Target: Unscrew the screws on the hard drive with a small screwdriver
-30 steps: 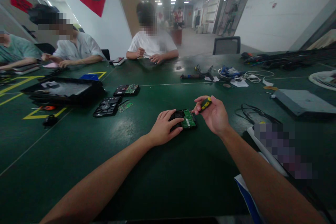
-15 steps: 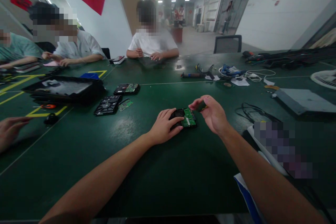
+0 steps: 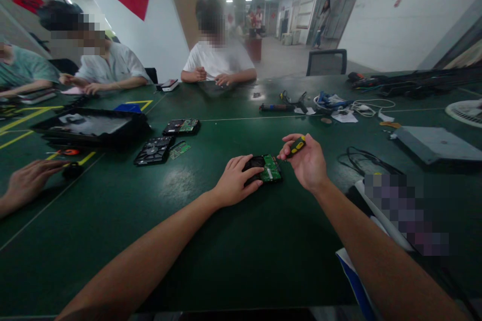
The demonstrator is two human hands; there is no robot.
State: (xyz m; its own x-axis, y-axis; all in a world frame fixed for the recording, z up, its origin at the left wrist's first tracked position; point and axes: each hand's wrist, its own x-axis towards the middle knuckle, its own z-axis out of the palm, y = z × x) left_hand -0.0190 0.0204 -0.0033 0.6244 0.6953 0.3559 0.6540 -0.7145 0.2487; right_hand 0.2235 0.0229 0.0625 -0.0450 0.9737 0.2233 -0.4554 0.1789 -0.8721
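Note:
A hard drive point(image 3: 271, 169) with a green circuit board lies on the table in front of me. My left hand point(image 3: 239, 178) grips its left side, thumb and fingers over the black casing. Close to the drive's right edge, my right hand point(image 3: 307, 163) is raised with a short screwdriver point(image 3: 297, 146) in its fingers. The screwdriver's handle is black and yellow and tilts up to the right; its tip is too small to make out.
Left of the drive lie a black drive point(image 3: 154, 150), another drive point(image 3: 181, 126) and a loose green circuit board point(image 3: 179, 149). A black tray point(image 3: 94, 143) stands farther left, near a co-worker's hand point(image 3: 32, 183). Cables point(image 3: 333, 101) and a grey metal box point(image 3: 439, 144) lie right.
My right hand has turned, bringing the screwdriver's handle into clear view. My left hand stays on the hard drive. The co-worker's hand at the left has moved right, to a small black object.

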